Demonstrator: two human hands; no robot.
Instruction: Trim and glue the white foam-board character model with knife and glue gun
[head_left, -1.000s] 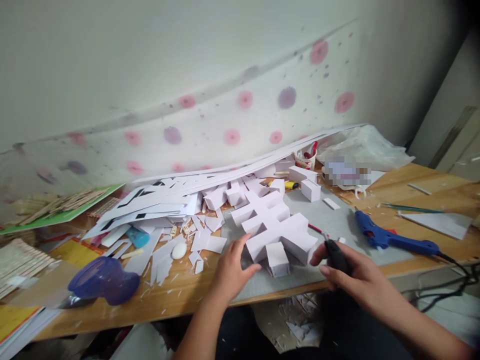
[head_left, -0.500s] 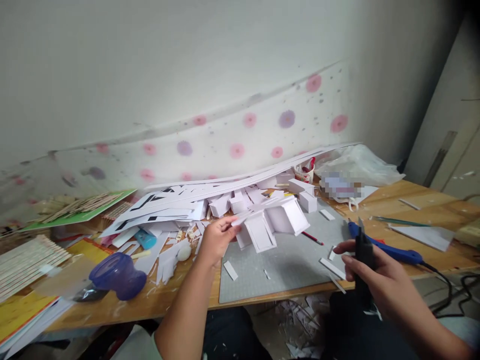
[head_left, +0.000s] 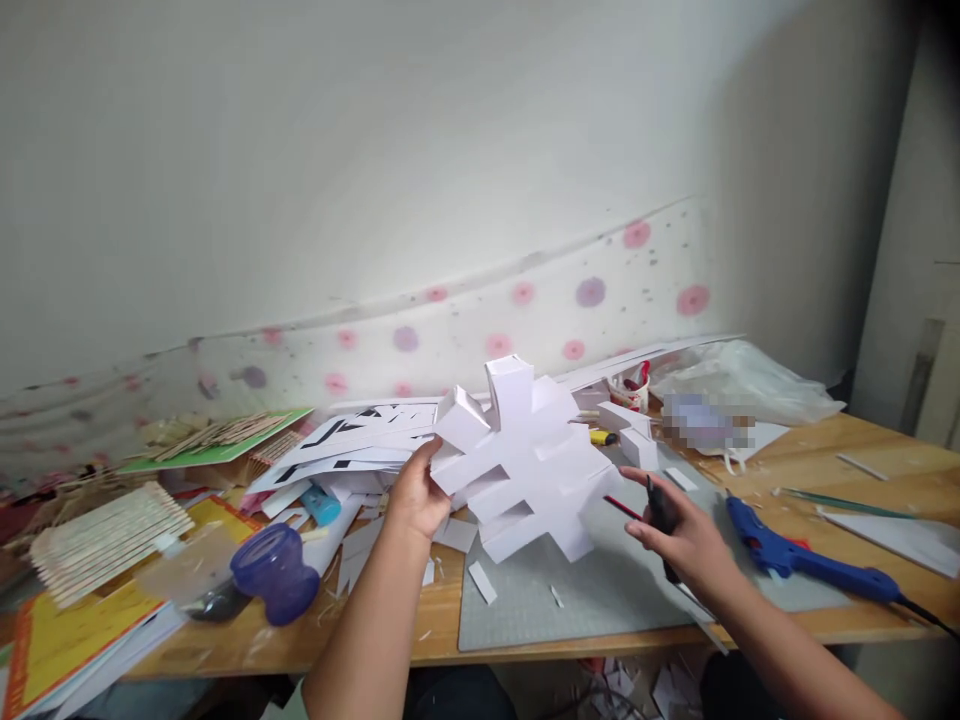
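Observation:
My left hand (head_left: 421, 497) is closed on the left edge of a white paper-board model (head_left: 517, 450), pinching it between thumb and fingers. The model has several box-shaped arms jutting from its middle, and its broad face is tilted toward me above the grey cutting mat (head_left: 525, 605). A slim black utility knife (head_left: 662, 515) sits in my right hand (head_left: 686, 540), partly hidden by the fingers. The index fingertip of that hand is close to the model's right edge; whether it touches, I cannot tell. A red and black pencil (head_left: 624, 508) shows on the mat between the two.
A blue glue gun (head_left: 806, 555) with a cord lies at the right. White board offcuts (head_left: 482, 582) are scattered on the mat. At the left stand a purple container (head_left: 276, 572) and stacked wooden sticks (head_left: 112, 540). Printed sheets (head_left: 375, 435) and a plastic bag (head_left: 757, 380) lie behind.
My left hand has turned the model so its broad face shows, and raised it. My right hand, with the knife, has moved left toward the model. The view has tilted up and shifted left.

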